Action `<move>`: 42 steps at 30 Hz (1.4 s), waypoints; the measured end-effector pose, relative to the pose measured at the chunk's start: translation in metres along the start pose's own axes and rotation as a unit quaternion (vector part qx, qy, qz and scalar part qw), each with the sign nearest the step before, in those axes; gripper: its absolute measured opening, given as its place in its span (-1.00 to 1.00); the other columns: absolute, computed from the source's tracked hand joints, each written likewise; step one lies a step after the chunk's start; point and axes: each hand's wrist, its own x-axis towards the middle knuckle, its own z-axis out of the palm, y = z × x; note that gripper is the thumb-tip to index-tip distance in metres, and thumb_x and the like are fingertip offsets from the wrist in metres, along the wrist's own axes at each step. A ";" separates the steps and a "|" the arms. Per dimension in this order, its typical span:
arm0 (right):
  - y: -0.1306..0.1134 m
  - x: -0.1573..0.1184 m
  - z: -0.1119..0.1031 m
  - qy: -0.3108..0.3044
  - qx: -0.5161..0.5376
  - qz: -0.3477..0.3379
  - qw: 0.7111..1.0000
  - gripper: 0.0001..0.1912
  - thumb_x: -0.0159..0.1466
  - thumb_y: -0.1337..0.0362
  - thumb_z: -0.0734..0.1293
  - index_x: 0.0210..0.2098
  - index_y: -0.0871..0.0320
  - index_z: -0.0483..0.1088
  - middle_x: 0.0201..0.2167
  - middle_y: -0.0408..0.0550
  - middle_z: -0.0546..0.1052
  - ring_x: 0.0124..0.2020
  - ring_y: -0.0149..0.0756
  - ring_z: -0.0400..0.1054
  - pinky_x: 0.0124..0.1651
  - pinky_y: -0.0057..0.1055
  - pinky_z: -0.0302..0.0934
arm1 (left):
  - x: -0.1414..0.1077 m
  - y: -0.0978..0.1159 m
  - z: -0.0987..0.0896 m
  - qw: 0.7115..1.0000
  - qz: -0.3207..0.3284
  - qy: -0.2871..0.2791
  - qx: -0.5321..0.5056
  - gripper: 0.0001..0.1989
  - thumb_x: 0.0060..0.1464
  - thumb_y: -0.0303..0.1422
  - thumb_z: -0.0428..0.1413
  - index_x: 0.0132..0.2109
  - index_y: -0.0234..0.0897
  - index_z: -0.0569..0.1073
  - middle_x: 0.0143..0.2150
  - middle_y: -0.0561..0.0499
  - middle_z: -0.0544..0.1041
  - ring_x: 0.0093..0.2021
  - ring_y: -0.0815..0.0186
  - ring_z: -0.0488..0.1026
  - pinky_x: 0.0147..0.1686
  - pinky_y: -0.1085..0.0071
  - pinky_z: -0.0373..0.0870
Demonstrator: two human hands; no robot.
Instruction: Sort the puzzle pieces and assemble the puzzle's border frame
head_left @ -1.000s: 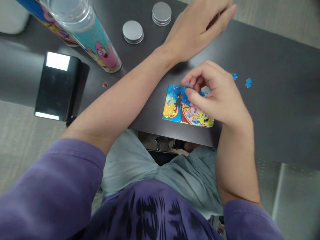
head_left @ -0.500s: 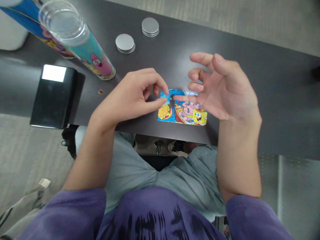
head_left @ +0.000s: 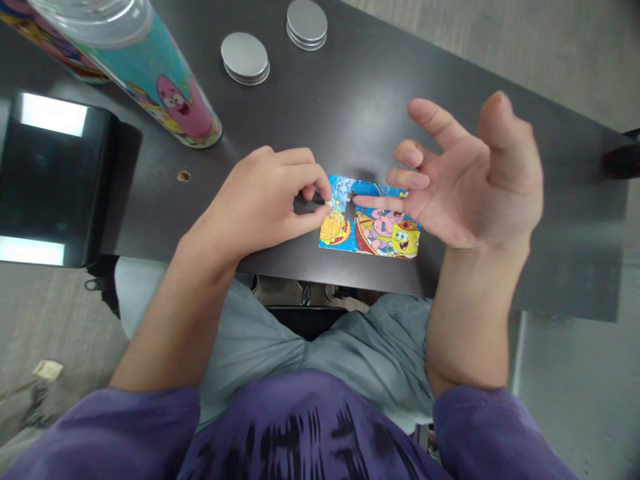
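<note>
A colourful cartoon jigsaw puzzle point(head_left: 337, 230) lies on the dark table near its front edge, with a dark gap between its left and right parts. My left hand point(head_left: 273, 200) is at the puzzle's left edge, thumb and index finger brought close together; whether a small thing is between the tips cannot be made out. Over the right part is my right hand point(head_left: 470, 177), palm turned up and fingers apart, holding nothing. Its little finger points to the gap.
On the dark table point(head_left: 565, 220) stand a clear-topped cartoon tube point(head_left: 185, 110) and two round silver tins point(head_left: 245, 57), point(head_left: 307, 23). A black box point(head_left: 55, 180) lies at the left. A small brown mark point(head_left: 183, 176) is near it.
The view has shifted, so the tube, tins and black box sit further left or higher. My left thumb and index finger are closer together. My right hand stays spread, slightly further right in view.
</note>
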 end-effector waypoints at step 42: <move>0.004 0.006 0.005 -0.053 0.036 -0.004 0.998 -0.36 0.51 -0.52 0.61 0.19 -0.17 0.69 -0.18 -0.18 0.46 -0.24 -0.14 0.30 -0.01 -0.08 0.75 | 0.010 0.013 0.008 0.998 -0.043 -0.002 0.053 -0.88 0.47 -0.21 0.40 -0.07 -0.12 0.73 -0.15 -0.02 0.71 -0.04 0.00 0.74 0.08 0.02 0.49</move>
